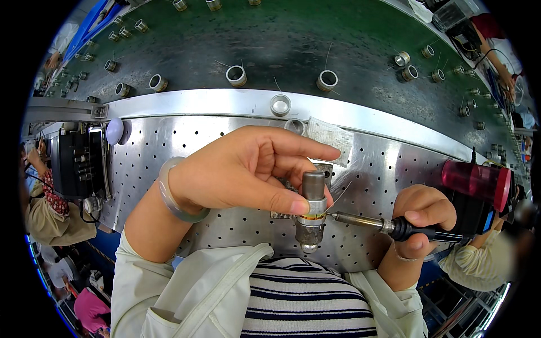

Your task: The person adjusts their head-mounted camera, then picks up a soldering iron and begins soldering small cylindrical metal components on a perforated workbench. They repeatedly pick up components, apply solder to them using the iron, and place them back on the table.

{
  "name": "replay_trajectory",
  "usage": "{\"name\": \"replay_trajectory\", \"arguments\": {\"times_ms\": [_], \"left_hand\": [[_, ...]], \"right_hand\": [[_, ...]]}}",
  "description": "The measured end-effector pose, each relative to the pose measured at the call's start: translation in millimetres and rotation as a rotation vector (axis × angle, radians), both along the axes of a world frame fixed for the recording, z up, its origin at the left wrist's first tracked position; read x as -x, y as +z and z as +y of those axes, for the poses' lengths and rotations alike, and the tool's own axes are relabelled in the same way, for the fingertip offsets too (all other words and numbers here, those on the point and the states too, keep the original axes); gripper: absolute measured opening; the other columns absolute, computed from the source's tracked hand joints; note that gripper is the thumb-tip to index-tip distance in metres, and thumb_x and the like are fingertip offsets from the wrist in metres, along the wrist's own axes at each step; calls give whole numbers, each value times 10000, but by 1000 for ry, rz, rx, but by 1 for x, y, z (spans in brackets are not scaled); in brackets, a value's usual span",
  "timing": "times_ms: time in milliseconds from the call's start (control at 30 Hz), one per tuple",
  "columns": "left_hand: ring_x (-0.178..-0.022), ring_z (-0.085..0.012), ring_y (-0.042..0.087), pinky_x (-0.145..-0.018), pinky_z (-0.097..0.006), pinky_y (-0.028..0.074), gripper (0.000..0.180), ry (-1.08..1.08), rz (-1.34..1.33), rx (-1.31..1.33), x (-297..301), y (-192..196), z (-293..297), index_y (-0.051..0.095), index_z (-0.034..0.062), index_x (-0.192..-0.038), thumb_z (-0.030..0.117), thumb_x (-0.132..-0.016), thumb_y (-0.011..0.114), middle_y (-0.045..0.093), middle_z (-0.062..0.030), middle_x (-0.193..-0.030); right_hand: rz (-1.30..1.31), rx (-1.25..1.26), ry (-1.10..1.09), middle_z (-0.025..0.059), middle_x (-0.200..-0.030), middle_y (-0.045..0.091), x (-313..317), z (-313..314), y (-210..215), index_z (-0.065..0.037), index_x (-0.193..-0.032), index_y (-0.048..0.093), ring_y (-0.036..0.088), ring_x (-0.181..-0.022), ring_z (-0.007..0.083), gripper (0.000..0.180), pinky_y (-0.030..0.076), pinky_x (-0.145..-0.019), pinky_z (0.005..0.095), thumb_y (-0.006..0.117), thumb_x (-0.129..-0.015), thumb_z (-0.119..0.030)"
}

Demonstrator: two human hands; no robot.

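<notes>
My left hand [242, 169] has its thumb and fingers closed on a metal ring [317, 206] with a yellowish band. The ring sits around a dark metal cylinder [313, 183], whose lower end has a rounded shiny tip. A thin wire sticks up from the ring's right side. In my right hand [425, 211] is a soldering iron [366, 221] with a black handle, pointing left. Its tip is at the ring's right edge; whether they touch I cannot tell. Part of a metal block [324, 170] shows behind the cylinder, mostly covered by my left hand.
Beyond the perforated metal worktop [169, 141] runs a green conveyor belt [282, 39] with several metal rings, some with wires. One metal cup [280, 105] stands on the silver rail. A white cloth [329, 141], a pink container [476, 183] and a purple knob [115, 130] lie around. People work at both sides.
</notes>
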State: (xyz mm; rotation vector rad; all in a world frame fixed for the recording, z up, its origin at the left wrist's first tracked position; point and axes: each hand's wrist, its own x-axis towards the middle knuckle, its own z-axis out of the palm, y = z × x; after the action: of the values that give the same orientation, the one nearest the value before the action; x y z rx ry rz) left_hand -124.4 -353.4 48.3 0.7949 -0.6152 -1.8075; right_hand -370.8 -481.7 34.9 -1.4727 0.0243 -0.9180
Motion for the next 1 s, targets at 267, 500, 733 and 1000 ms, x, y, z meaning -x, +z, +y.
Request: {"name": "replay_trajectory", "arguments": {"times_ms": [267, 500, 733, 1000], "left_hand": [[-1011, -282, 627, -772, -237, 546, 645, -8, 2, 19, 1, -2, -1, 380, -133, -1319, -118, -739, 661, 625, -275, -1021], [-1010, -282, 628, -770, -241, 548, 645, -1, 1, 22, 2, -3, 0, 378, -133, -1321, -118, -740, 659, 624, -274, -1026], [-1006, -269, 631, -755, -223, 548, 643, -7, 0, 15, 3, -2, -2, 384, -136, -1315, -122, -734, 660, 626, -265, -1029], [-1000, -261, 633, -768, -221, 551, 652, -10, -7, 1, 3, -2, -3, 380, -136, -1316, -129, -729, 664, 627, -265, -1031]], "right_hand": [[39, 56, 98, 126, -673, 617, -1, -6, 2, 56, -857, 630, 584, -509, 205, 287, 446, -452, 270, 800, -691, -105], [73, 108, 138, 115, -672, 615, -2, -10, 6, 43, -856, 635, 587, -513, 200, 284, 451, -457, 267, 805, -691, -113], [95, 113, 90, 111, -657, 612, 1, -7, 6, 36, -848, 636, 581, -505, 199, 301, 446, -455, 264, 819, -686, -139], [68, -23, -37, 118, -651, 614, 3, 3, 2, 49, -829, 628, 574, -498, 199, 317, 439, -455, 271, 826, -678, -148]]}}
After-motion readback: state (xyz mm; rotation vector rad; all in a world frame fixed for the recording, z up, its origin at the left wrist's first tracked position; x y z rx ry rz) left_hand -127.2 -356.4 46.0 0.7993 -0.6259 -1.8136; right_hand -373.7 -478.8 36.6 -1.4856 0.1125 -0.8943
